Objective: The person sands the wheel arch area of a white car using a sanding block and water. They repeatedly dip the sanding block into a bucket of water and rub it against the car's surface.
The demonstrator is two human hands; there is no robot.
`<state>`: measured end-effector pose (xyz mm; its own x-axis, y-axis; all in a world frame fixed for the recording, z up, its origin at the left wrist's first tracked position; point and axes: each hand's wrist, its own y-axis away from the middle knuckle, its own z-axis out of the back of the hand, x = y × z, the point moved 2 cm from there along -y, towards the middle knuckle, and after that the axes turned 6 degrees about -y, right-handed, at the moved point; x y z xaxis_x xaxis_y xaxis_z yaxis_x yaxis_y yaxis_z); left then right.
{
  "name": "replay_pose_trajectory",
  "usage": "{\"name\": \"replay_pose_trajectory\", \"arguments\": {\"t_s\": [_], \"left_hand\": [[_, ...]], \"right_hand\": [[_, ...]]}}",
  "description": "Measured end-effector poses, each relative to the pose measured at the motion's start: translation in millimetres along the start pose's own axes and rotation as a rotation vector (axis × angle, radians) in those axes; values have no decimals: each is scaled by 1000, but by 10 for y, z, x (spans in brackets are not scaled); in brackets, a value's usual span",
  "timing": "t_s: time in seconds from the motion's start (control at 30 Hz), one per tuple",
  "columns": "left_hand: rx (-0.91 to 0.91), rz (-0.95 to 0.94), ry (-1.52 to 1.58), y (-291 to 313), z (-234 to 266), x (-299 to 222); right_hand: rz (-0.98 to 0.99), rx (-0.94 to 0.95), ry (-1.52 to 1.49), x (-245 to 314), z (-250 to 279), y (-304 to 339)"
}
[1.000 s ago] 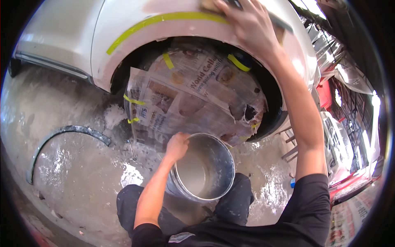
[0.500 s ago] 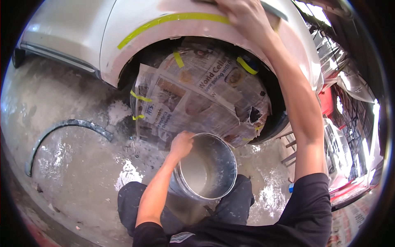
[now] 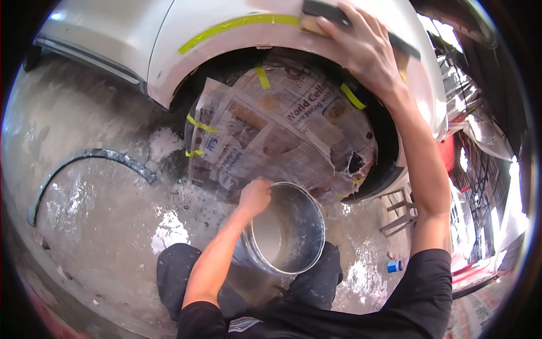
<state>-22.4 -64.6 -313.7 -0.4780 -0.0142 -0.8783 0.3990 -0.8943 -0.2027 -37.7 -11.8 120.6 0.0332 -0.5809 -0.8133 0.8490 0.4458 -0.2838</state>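
My right hand (image 3: 370, 56) is closed over a long dark sanding block (image 3: 324, 12) with yellowish paper at its edges. The block lies against the white car fender (image 3: 226, 10), above the wheel arch. A strip of yellow-green tape (image 3: 243, 22) follows the curve of the arch, and the block's left end meets it. My left hand (image 3: 256, 196) grips the left rim of a grey bucket (image 3: 302, 226) between my knees. Cloudy liquid lies at the bottom of the bucket. Newspaper (image 3: 265, 130), held by short tape strips, covers the wheel.
A curved dark trim piece (image 3: 90, 155) lies on the wet floor at the left. To the right stand a small stool (image 3: 400, 214) and a blue can (image 3: 394, 265). Red and white car parts (image 3: 466, 226) are at the right edge.
My right hand has come down and to the right along the fender with the sanding block, which shows more fully now. The left hand stays on the bucket rim. The view has shifted slightly.
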Motion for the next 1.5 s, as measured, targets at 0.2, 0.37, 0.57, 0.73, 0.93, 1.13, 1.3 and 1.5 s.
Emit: {"name": "replay_pose_trajectory", "arguments": {"t_s": [0.2,0.37,0.57,0.73,0.93,1.13,1.3,1.5], "left_hand": [[-31,-37,38,3,-7,1],[-27,-32,28,-26,-115,18],[24,-53,63,-11,-134,-75],[-16,-25,-8,-76,-46,36],[-23,-42,90,-4,-11,5],[0,-20,54,-23,-120,5],[8,-37,79,22,-37,-68],[-29,-15,71,-12,-17,-12]], "right_hand": [[-79,76,-166,-12,-15,-586],[73,-45,-81,-21,-128,-153],[-242,150,-282,-305,-465,-379],[46,-43,-26,-49,-302,-120],[-38,43,-308,64,-131,-906],[160,-138,-187,-16,-136,-437],[-189,155,-274,218,38,-934],[46,-55,-51,61,-308,-251]]}}
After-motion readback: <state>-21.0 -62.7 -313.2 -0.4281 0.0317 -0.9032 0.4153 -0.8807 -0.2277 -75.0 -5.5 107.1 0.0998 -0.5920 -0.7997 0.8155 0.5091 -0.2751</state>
